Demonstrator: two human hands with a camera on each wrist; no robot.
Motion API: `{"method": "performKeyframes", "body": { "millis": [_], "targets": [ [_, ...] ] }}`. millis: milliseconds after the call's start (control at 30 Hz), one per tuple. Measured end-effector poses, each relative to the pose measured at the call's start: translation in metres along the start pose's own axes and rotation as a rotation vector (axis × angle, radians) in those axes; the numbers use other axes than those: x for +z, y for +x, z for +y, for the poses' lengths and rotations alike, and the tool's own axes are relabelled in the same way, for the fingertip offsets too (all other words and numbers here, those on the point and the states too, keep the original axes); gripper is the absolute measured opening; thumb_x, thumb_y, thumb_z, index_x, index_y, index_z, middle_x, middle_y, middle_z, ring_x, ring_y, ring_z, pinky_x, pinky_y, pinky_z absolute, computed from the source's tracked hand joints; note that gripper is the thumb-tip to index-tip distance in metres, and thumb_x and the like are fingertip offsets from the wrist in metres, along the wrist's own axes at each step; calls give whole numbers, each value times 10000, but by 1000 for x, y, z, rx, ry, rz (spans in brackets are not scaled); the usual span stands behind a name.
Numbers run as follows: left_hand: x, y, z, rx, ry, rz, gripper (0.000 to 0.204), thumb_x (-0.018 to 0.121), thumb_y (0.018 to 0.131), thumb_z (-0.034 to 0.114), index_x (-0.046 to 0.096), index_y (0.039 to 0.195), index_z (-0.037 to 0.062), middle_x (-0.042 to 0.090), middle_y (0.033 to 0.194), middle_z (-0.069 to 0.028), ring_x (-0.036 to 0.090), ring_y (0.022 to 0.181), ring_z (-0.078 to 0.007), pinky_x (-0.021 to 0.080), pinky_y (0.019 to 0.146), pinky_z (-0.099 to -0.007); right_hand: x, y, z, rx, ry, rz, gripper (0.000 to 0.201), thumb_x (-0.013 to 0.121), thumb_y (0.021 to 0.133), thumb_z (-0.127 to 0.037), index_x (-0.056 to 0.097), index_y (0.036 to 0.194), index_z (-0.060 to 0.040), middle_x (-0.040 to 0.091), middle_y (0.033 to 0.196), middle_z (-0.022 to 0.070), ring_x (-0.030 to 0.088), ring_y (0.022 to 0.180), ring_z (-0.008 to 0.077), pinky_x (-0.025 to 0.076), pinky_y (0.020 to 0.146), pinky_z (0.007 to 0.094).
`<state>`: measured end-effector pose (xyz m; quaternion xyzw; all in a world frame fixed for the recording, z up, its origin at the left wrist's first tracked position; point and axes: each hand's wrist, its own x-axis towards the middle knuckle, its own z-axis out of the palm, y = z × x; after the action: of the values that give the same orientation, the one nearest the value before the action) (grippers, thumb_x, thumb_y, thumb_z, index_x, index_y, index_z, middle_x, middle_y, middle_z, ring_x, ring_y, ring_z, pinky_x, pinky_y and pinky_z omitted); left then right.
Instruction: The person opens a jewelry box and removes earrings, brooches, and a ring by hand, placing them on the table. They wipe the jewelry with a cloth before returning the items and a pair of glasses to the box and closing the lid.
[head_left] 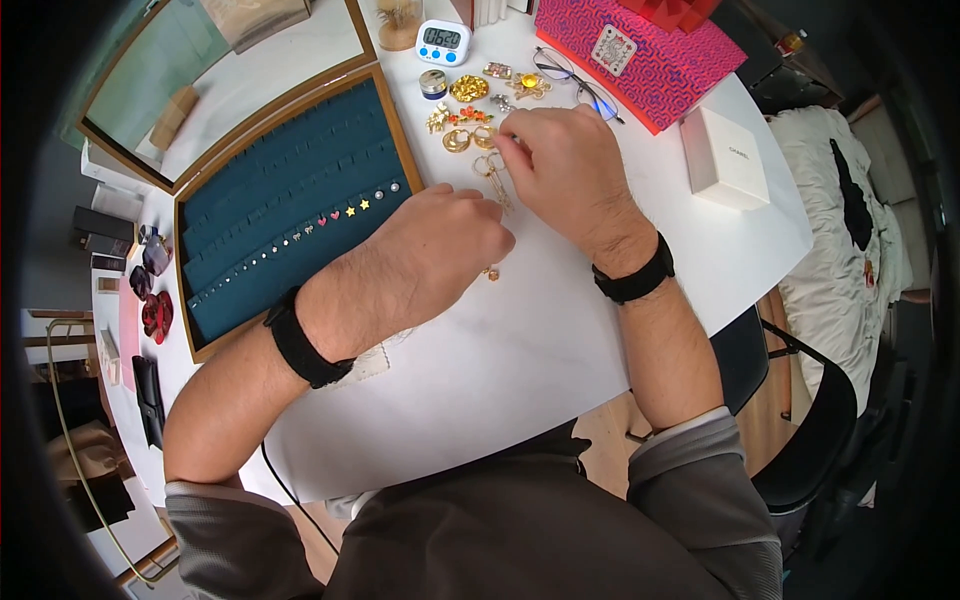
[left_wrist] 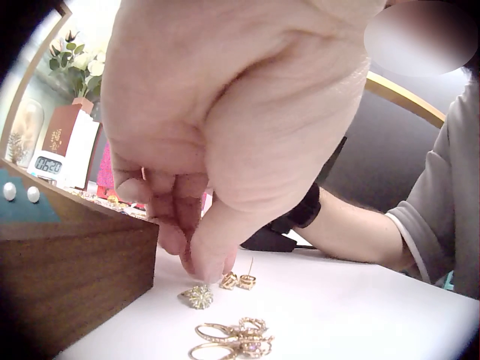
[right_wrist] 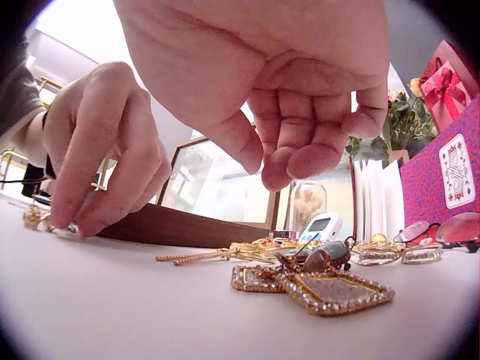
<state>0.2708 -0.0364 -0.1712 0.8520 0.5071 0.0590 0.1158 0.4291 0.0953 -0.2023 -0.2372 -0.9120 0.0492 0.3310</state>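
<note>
One wooden case [head_left: 290,155], earrings [head_left: 322,221] in row

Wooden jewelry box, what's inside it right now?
The wooden jewelry box has a teal lining holding a row of earrings: pearl studs, yellow stars, pink hearts and smaller studs. The left hand covers its near right corner, so whatever is there can't be seen.

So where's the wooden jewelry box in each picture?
Head: the wooden jewelry box lies open, left of the middle.
Left wrist: its corner fills the lower left.
Right wrist: its dark side runs across, just left of the middle.
Shared landmark: the white timer.
</note>
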Motion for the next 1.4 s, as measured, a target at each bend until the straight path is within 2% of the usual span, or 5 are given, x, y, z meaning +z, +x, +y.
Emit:
{"method": "performKeyframes", "body": {
  "millis": [133, 300, 933, 1100, 1400],
  "targets": [
    [4, 1, -1, -12, 30, -8, 221, 839, 746, -60, 776, 932, 41, 707, 931, -100, 705, 996, -290, 564, 964, -407, 1, -1, 2, -2, 8, 5, 196, 712, 938, -152, 676, 765, -67, 664, 675, 133, 652, 675, 352, 456, 712, 454],
    [-3, 1, -3, -17, 56, 23, 46, 771, 882, 42, 737, 851, 40, 684, 899, -104, 696, 942, -298, 560, 900, -413, 0, 0, 1, -3, 8, -10, 202, 709, 942, -151, 673, 763, -64, 662, 677, 136, 647, 673, 353, 455, 712, 453],
    [-2, 4, -5, -15, 102, 16, 67, 792, 825, 29, 725, 818, 24, 661, 853, -116, 697, 906, -310, 570, 872, -420, 0, 0, 1, -2, 11, -14, 208, 718, 946, -165, 677, 772, -60, 666, 681, 142, 648, 665, 359, 465, 703, 464],
    [-6, 0, 1, 53, -38, 66, 60, 783, 866, 46, 733, 842, 24, 662, 874, -104, 696, 928, -316, 568, 889, -428, 0, -1, 0, -5, 22, -4, 225, 709, 956, -166, 670, 761, -59, 663, 677, 143, 644, 661, 359, 463, 699, 463],
    [-4, 2, 3, 131, 75, 51, 74, 772, 875, 38, 718, 830, 17, 658, 897, -112, 691, 935, -329, 571, 869, -439, 1, 0, 1, -4, 14, -4, 223, 701, 964, -166, 673, 770, -60, 662, 674, 135, 645, 658, 353, 461, 696, 460]
  ]
}}
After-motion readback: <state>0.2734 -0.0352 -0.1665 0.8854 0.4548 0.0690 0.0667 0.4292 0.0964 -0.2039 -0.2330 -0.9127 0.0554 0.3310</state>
